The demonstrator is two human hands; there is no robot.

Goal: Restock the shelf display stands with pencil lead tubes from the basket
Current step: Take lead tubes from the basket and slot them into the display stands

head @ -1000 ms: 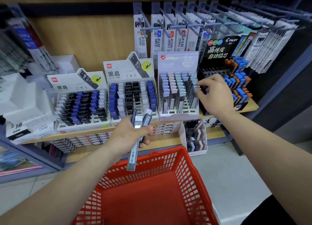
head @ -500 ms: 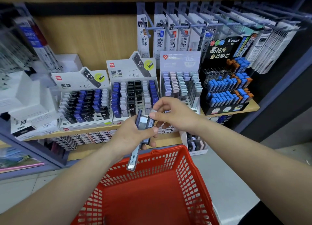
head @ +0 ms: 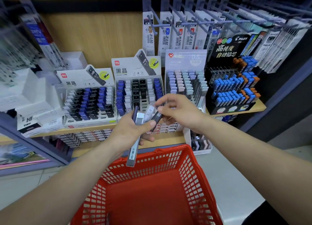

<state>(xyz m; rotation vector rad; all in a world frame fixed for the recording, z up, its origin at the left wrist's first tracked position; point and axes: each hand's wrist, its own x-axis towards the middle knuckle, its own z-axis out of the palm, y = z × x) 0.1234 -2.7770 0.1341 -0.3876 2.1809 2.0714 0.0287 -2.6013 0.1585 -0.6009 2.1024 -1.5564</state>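
My left hand (head: 133, 130) grips a small bunch of pencil lead tubes (head: 135, 143) above the red basket (head: 194, 170), one long grey tube hanging down past the rim. My right hand (head: 179, 111) pinches a dark tube (head: 156, 117) at the top of that bunch, beside a white-capped one (head: 149, 110). Behind the hands stand the display stands: two white stands with black, blue and white tubes (head: 89, 103) (head: 140, 91), a pastel stand (head: 187, 82) and a black stand with blue and orange tubes (head: 234, 87).
The stands sit on a wooden shelf (head: 258, 108). Packaged refills hang on hooks (head: 177, 30) above. White boxes (head: 30, 96) are stacked at the left. A lower shelf holds flat packs (head: 87, 136) and a small box (head: 200, 145). Grey floor lies to the right.
My right hand left the pastel stand, came back to my left hand and now pinches a dark tube, drawing it up and right out of the bunch.
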